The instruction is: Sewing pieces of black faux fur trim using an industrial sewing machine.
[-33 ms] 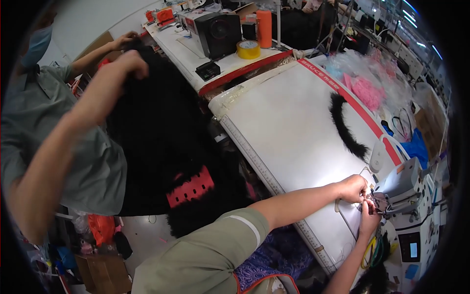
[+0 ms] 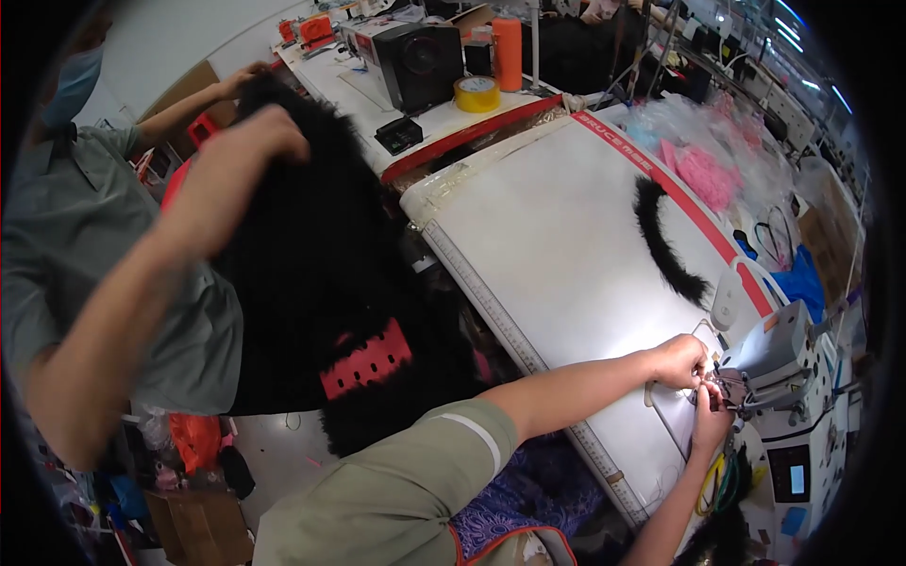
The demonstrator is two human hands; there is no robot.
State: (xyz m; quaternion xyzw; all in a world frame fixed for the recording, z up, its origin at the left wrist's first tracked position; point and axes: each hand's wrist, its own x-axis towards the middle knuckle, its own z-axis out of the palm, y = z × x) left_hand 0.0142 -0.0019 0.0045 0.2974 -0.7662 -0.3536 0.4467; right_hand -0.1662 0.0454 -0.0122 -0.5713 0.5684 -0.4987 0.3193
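At the lit needle area of the sewing machine [image 2: 776,351], my left hand [image 2: 681,361] and my right hand [image 2: 711,423] come together with fingers pinched. Whatever lies between the fingertips is too small and too bright to make out. The left hand is just above the white table [image 2: 547,255], and the right is close to the machine's front. Farther off on the tabletop, a curved strip of black fur [image 2: 663,241] lies apart from both hands.
To the left, a co-worker [image 2: 113,274] handles long black fur material [image 2: 311,226] with a pink patch [image 2: 366,360]. Yellow tape [image 2: 477,94], an orange bottle [image 2: 507,57] and a black box-like device [image 2: 420,61] stand on the far table. Plastic bags [image 2: 703,123] pile up at the far right.
The co-worker's near arm has swung a little to the right, and the black fur's upper part has shifted, showing more red beside it. My hands stay at the needle area almost unmoved.
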